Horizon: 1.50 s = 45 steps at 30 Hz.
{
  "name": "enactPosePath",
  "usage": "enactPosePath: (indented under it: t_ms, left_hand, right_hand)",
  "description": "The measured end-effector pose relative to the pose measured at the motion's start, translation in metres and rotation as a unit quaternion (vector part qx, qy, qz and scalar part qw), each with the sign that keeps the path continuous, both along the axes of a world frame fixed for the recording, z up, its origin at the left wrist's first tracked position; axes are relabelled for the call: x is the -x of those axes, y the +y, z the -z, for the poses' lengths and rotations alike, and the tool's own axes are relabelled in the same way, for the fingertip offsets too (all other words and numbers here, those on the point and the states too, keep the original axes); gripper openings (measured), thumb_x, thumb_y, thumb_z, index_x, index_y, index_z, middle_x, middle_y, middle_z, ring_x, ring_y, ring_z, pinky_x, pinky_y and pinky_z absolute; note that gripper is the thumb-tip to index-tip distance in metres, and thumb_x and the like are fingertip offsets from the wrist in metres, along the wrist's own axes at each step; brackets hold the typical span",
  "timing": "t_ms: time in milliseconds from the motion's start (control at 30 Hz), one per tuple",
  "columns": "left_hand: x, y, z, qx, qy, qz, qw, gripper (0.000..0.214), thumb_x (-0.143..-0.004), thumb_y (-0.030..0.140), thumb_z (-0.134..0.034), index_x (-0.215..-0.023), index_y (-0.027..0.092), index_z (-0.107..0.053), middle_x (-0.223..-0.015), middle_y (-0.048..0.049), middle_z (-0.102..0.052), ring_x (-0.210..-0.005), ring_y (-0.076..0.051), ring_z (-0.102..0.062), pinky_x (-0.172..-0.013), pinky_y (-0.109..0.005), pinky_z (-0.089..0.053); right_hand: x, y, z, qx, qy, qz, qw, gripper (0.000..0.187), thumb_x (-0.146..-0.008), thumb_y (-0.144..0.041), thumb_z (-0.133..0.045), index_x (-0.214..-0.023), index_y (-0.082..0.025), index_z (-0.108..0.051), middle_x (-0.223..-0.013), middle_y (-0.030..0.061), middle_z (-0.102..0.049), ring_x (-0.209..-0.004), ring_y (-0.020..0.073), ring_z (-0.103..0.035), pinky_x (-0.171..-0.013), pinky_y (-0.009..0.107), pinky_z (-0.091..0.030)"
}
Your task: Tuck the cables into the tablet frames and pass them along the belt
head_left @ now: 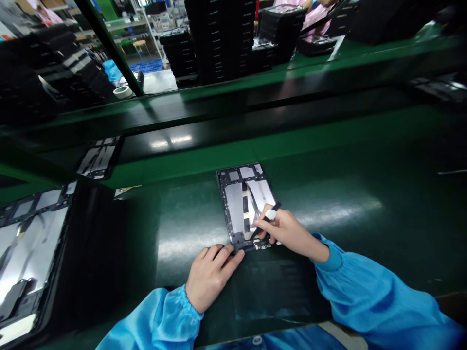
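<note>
An opened tablet (234,206), its silver battery panels and dark ribbon cables exposed, lies flat on the green work surface. My right hand (282,228) is closed around black tweezers (260,227) with a white wrap near the upper end. Their dark tip points down at the tablet's lower edge, near the end of a ribbon cable; whether it touches is too small to tell. At the tablet's lower left corner rests my left hand (212,272), fingers stretched out and fingertips on the edge, gripping nothing.
On the left, a black stack carries another opened tablet (36,223). A further opened tablet (98,158) lies behind it. Tall stacks of black trays (221,39) stand beyond the green rail (204,99), beside a tape roll (123,92). A person in pink (316,22) sits across.
</note>
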<state>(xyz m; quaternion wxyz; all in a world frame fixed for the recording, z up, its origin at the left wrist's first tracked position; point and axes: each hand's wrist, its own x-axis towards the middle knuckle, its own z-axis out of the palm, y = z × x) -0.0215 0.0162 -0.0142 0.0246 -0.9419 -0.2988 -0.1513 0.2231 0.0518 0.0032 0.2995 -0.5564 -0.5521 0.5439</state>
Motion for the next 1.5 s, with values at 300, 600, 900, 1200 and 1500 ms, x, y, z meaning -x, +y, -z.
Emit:
enactPosePath:
  t_ms: [300,600,900,1200,1500]
  left_hand:
    - [0.0,0.001,0.003,0.012,-0.031,-0.006,0.999,0.032,-0.102,0.014,-0.036,-0.124,0.019,-0.058,-0.11,-0.009,-0.06,-0.095,-0.021,-0.054,-0.075,-0.033,-0.045]
    - [-0.003,-0.001,0.007,-0.013,-0.004,-0.012,1.0,0.037,-0.1,0.012,-0.039,-0.131,0.023,-0.055,-0.117,-0.0101,-0.059,-0.098,-0.022,-0.056,-0.077,-0.033,-0.046]
    - [-0.007,-0.002,0.002,-0.012,0.013,-0.017,1.0,0.037,-0.099,0.013,-0.039,-0.13,0.022,-0.056,-0.114,-0.0112,-0.059,-0.096,-0.022,-0.057,-0.075,-0.033,-0.047]
    - [-0.009,0.008,0.005,0.059,-0.022,-0.001,0.998,0.037,-0.101,0.016,-0.037,-0.132,0.027,-0.054,-0.127,-0.0091,-0.057,-0.106,-0.02,-0.058,-0.084,-0.033,-0.052]
    - [-0.035,0.013,0.002,-0.005,-0.035,0.044,0.998,0.029,-0.098,0.04,-0.051,-0.114,0.019,-0.062,-0.104,-0.0074,-0.067,-0.091,-0.018,-0.06,-0.073,-0.03,-0.049]
  right_hand:
    - [-0.008,-0.015,0.003,-0.059,-0.006,-0.006,0.998,0.018,-0.09,-0.034,-0.059,-0.079,-0.02,-0.057,-0.064,-0.001,-0.065,-0.062,0.018,-0.07,-0.05,0.025,-0.05]
    - [-0.007,-0.014,0.005,-0.035,0.017,0.003,0.999,0.018,-0.09,-0.034,-0.059,-0.079,-0.02,-0.056,-0.064,-0.0005,-0.066,-0.063,0.0188,-0.072,-0.046,0.024,-0.049]
    - [-0.006,-0.012,0.004,-0.036,0.015,0.003,0.999,0.015,-0.089,-0.031,-0.057,-0.079,-0.021,-0.055,-0.063,-0.0011,-0.065,-0.062,0.0183,-0.072,-0.045,0.022,-0.048]
    - [-0.008,-0.013,0.005,-0.044,0.008,0.034,0.998,0.026,-0.087,-0.042,-0.059,-0.074,-0.021,-0.051,-0.056,-0.0014,-0.061,-0.052,0.0179,-0.066,-0.042,0.024,-0.05]
    - [-0.006,-0.019,0.007,-0.124,0.043,0.197,0.972,0.043,-0.082,-0.065,-0.06,-0.081,-0.022,-0.056,-0.062,0.0027,-0.063,-0.049,0.0199,-0.064,-0.047,0.03,-0.056]
